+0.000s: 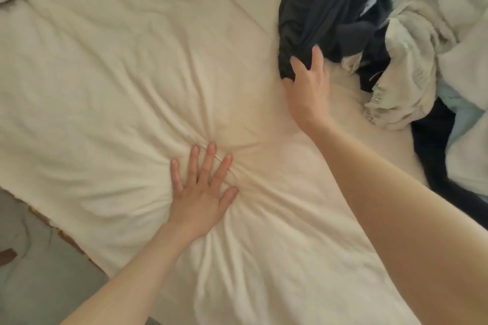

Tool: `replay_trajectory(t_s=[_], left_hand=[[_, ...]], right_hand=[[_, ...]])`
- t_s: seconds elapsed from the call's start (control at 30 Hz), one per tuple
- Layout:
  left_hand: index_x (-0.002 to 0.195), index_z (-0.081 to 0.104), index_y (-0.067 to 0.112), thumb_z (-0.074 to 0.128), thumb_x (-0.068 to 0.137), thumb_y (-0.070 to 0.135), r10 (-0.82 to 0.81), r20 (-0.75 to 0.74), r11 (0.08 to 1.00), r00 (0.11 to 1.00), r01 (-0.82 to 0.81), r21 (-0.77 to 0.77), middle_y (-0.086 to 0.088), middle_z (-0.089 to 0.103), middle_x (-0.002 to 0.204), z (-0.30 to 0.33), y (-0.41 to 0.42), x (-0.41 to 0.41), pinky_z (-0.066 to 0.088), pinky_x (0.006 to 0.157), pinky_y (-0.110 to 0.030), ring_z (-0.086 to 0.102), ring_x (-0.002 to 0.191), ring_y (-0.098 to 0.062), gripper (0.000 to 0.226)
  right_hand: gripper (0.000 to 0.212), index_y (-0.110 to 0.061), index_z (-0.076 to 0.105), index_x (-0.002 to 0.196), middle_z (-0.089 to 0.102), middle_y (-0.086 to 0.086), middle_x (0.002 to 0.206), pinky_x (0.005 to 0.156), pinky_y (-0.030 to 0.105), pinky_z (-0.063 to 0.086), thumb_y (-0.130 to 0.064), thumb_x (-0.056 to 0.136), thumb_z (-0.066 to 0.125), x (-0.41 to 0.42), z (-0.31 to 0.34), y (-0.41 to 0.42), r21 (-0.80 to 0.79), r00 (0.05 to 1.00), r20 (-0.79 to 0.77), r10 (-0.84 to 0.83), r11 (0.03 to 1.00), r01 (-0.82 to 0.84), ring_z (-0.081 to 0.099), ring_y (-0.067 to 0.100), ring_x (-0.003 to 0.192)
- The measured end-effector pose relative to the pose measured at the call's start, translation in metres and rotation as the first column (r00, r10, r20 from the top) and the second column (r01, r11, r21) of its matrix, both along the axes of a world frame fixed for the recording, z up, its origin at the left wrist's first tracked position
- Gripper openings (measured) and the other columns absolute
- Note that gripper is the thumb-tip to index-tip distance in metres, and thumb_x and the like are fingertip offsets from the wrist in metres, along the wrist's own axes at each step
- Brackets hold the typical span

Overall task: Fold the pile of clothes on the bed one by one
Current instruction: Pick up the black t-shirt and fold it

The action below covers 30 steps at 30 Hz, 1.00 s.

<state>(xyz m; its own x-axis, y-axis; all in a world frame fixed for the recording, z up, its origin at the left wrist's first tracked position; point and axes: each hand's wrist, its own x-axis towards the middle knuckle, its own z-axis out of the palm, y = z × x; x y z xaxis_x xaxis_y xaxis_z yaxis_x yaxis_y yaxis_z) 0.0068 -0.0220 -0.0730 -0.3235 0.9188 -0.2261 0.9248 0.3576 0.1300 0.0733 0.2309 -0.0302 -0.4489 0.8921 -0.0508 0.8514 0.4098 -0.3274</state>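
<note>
Gripping edge of dark garment with right hand, fingers curling into cloth; left hand pressing flat, spread, on cream sheet. Likely starting first pick from clothes pile; next needing garment dragged clear and spread out.

Left hand: my left hand lies flat, palm down, fingers straight and spread, forearm bare.
Right hand: my right hand reaches forward at the end of a bare, outstretched arm, fingers curled in a grip.

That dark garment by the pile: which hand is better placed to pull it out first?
Probably the right hand: its fingers already touch the dark garment, while the left hand presses flat on the sheet.
</note>
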Motion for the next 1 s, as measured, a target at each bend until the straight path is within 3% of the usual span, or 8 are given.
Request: replay_trajectory(t_s=[0.13,0.3,0.47,0.53,0.67,0.8,0.9,1.0], left_hand=[[0.142,0.033,0.022,0.029,0.085,0.055,0.026,0.080,0.998,0.996,-0.021,-0.060,-0.012,0.029,0.151,0.003,0.000,0.001,0.012,0.103,-0.065,0.021,0.138,-0.037,0.066],[0.132,-0.035,0.041,0.000,0.085,0.067,0.065,0.126,0.974,0.990,-0.035,-0.223,0.010,-0.051,0.136,0.001,-0.001,-0.003,-0.037,0.097,-0.049,-0.051,0.123,-0.018,0.063],[0.149,-0.001,0.037,0.025,0.098,0.049,0.213,0.389,0.955,0.896,-0.107,-0.278,0.013,-0.027,0.152,0.040,0.009,-0.007,-0.021,0.109,-0.045,-0.031,0.138,-0.013,0.058],[0.146,0.028,0.028,0.032,0.100,0.041,0.376,0.583,0.926,0.720,-0.323,-0.198,0.008,0.007,0.158,0.064,0.015,0.001,-0.002,0.116,-0.038,-0.002,0.145,-0.013,0.048],[0.140,0.038,0.015,0.056,0.093,0.031,0.501,0.866,0.755,-0.005,-0.488,-0.439,0.005,0.051,0.130,0.106,0.033,0.035,0.043,0.095,-0.026,0.052,0.116,-0.010,0.053],[0.118,0.056,0.005,0.063,0.088,0.011,0.549,0.830,0.622,-0.100,-0.614,-0.486,-0.012,0.065,0.112,0.122,0.041,0.065,0.050,0.094,-0.038,0.062,0.105,-0.024,0.031],[0.107,0.060,0.004,0.063,0.088,0.010,0.509,0.796,0.497,-0.328,-0.643,-0.583,-0.014,0.066,0.109,0.142,0.027,0.071,0.054,0.088,-0.036,0.066,0.097,-0.023,0.020],[0.110,0.061,0.000,0.061,0.089,0.009,0.389,0.732,0.473,-0.559,-0.561,-0.679,-0.014,0.068,0.110,0.179,0.009,0.067,0.057,0.081,-0.032,0.068,0.097,-0.022,0.023]], right_hand=[[0.029,0.001,0.065,0.114,0.056,0.017,0.126,0.098,0.037,0.035,-0.013,0.097,0.046,0.016,0.004,0.001,0.119,0.998,0.019,0.066,0.991,-0.068,0.040,0.032,0.125],[0.018,0.003,0.071,0.099,0.070,0.017,0.093,0.079,0.043,0.048,-0.006,0.091,0.058,0.040,0.036,-0.059,0.097,0.962,-0.157,0.225,0.973,-0.212,0.063,0.035,0.091],[0.009,-0.003,0.075,0.086,0.073,0.009,0.081,0.066,0.036,0.055,-0.002,0.078,0.072,0.084,0.061,-0.139,0.035,0.945,-0.161,0.284,0.959,-0.282,0.070,0.027,0.079],[0.015,-0.004,0.075,0.079,0.072,0.007,0.073,0.060,0.031,0.055,0.003,0.067,0.080,0.103,0.068,-0.172,0.012,0.937,-0.181,0.300,0.953,-0.303,0.070,0.025,0.071],[0.009,-0.007,0.074,0.077,0.070,0.004,0.069,0.057,0.028,0.053,-0.002,0.071,0.079,0.130,0.083,-0.220,-0.133,0.929,-0.216,0.302,0.933,-0.334,0.067,0.023,0.067],[0.008,-0.006,0.074,0.085,0.072,0.003,0.077,0.064,0.025,0.051,-0.007,0.078,0.072,0.146,0.101,-0.232,-0.288,0.953,-0.248,0.172,0.927,-0.242,0.067,0.023,0.072],[0.011,-0.005,0.075,0.089,0.072,0.005,0.081,0.071,0.015,0.044,-0.005,0.078,0.071,0.161,0.124,-0.222,-0.298,0.950,-0.311,-0.006,0.950,-0.091,0.066,0.021,0.075],[0.011,-0.006,0.075,0.089,0.073,0.002,0.082,0.074,0.014,0.044,-0.007,0.079,0.071,0.169,0.157,-0.222,-0.302,0.936,-0.350,0.042,0.940,-0.156,0.061,0.011,0.081]])
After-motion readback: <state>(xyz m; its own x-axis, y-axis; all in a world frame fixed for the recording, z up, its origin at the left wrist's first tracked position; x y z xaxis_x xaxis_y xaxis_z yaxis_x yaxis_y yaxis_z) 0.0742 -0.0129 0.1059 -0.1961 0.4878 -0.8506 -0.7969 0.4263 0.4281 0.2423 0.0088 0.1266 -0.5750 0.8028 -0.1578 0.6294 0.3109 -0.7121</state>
